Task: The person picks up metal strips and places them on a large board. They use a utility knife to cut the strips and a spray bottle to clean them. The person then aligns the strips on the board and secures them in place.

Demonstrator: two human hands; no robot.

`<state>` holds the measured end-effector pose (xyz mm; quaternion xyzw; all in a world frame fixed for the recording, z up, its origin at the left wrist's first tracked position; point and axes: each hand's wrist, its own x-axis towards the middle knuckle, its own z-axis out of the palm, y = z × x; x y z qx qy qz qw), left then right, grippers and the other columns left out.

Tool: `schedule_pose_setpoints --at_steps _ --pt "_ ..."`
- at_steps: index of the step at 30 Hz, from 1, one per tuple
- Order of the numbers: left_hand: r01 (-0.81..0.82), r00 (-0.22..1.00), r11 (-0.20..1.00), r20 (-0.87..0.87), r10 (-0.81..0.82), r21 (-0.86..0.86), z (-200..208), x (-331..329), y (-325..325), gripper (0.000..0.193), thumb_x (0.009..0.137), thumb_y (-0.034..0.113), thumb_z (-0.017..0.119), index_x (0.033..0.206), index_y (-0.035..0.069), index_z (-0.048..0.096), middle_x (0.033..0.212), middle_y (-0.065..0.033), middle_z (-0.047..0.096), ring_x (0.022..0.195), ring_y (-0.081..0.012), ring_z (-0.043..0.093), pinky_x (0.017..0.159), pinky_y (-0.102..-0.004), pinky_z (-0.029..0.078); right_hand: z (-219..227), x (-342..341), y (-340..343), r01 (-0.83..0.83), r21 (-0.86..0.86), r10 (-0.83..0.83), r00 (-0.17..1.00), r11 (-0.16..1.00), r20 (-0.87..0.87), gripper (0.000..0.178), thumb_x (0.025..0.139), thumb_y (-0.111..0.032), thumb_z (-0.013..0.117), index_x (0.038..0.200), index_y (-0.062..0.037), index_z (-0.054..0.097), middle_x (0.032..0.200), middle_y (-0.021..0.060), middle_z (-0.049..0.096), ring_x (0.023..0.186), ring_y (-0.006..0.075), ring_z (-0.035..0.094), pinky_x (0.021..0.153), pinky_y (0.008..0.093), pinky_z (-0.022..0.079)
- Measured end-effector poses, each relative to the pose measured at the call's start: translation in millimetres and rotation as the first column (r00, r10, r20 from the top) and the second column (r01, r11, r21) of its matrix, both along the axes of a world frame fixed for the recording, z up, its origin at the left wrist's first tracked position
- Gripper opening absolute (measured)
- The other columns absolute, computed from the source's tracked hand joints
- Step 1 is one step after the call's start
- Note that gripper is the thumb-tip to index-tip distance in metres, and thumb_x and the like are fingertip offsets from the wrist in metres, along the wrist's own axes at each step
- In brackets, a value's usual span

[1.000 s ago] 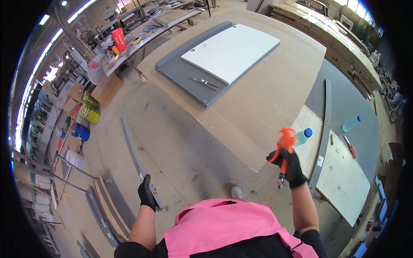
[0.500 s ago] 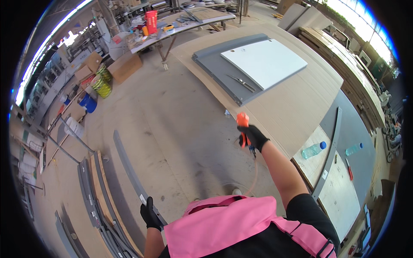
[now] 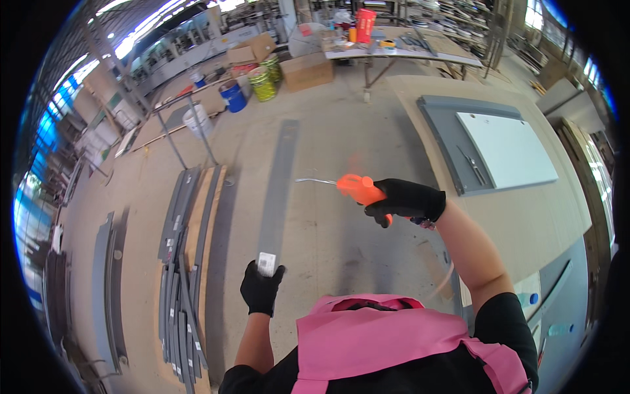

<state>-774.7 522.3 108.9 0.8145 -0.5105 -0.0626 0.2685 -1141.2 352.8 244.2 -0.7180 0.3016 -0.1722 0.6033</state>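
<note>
The left hand [image 3: 261, 289] is closed on the near end of a long grey strip [image 3: 279, 171], at its white label [image 3: 266, 264], and the strip reaches forward above the floor; the right hand [image 3: 407, 202], well apart from the left, is wrapped around an orange air gun [image 3: 361, 189], whose thin nozzle [image 3: 316, 180] points left toward the strip; the handling of this strip seems midway, it is lifted and not yet set down; whether air blows, one cannot tell; further left, more strips [image 3: 187, 328] lie piled; compared with half a second ago, the gun is nearer to the strip, and the strip shows a broader face.
</note>
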Motion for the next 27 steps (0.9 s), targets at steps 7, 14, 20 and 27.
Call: schedule_pose_setpoints --at_steps 7,14,20,27 --pt "0.159 0.977 0.986 0.154 -0.149 -0.054 32 9 -19 0.070 0.064 0.051 0.083 0.111 0.006 0.057 0.093 -0.0152 0.068 0.082 -0.0358 0.067 0.067 -0.0453 0.054 59 22 7 -0.029 0.014 0.032 0.938 0.999 -0.344 0.020 0.088 -0.021 0.067 0.096 -0.0034 0.060 0.062 0.0011 0.052 0.050 0.0103 0.051 0.049 0.0270 0.042" --pt "0.125 0.989 0.982 0.094 -0.113 -0.142 37 14 -42 0.074 0.062 0.051 0.084 0.114 0.006 0.058 0.091 -0.0157 0.068 0.081 -0.0361 0.067 0.067 -0.0459 0.054 57 41 16 -0.232 -0.824 0.184 0.970 0.517 -0.158 0.027 0.083 -0.021 0.070 0.101 -0.0019 0.064 0.079 0.0150 0.067 0.067 0.0304 0.064 0.064 0.0391 0.052" --pt "0.111 0.990 0.978 0.101 -0.094 -0.179 37 20 -44 0.069 0.065 0.053 0.082 0.110 0.007 0.058 0.091 -0.0126 0.069 0.079 -0.0330 0.068 0.065 -0.0432 0.054 64 55 21 -0.240 -0.642 -0.087 0.897 0.728 -0.434 0.021 0.082 -0.021 0.065 0.094 -0.0045 0.063 0.077 0.0176 0.066 0.076 0.0326 0.065 0.074 0.0440 0.050" --pt "0.104 0.974 0.970 -0.177 -0.144 -0.222 32 9 -49 0.047 0.077 0.040 0.079 0.103 0.005 0.060 0.086 -0.0083 0.067 0.073 -0.0234 0.064 0.065 -0.0366 0.051 83 66 39 -0.442 -0.643 0.163 0.880 0.625 -0.446 0.031 0.086 -0.026 0.070 0.102 -0.0003 0.062 0.081 0.0180 0.067 0.068 0.0246 0.065 0.072 0.0349 0.052"
